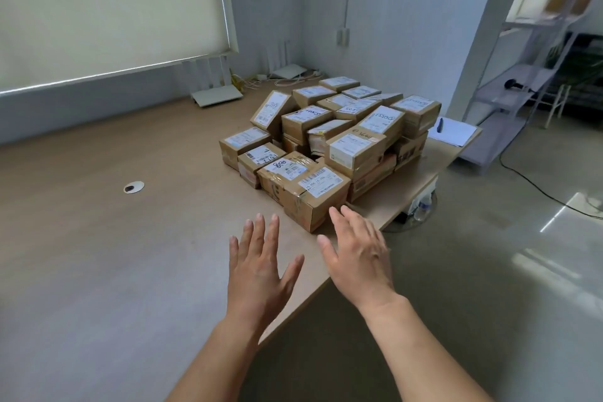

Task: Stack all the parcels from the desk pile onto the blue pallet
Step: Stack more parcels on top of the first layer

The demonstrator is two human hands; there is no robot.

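**Hands out, the whole heap to go**

Here we go: our left hand [261, 271] and right hand [359, 258] hover over the desk [130, 238], fingers spread wide, holding nothing. The right fingertips may be brushing the nearest parcel [313, 196]; we can't quite tell. The pile of taped cardboard parcels [326, 140] sits heaped at the desk's far right corner. The blue pallet is nowhere in our view, so we judge the job barely begun. Every carton is sealed, its contents hidden.
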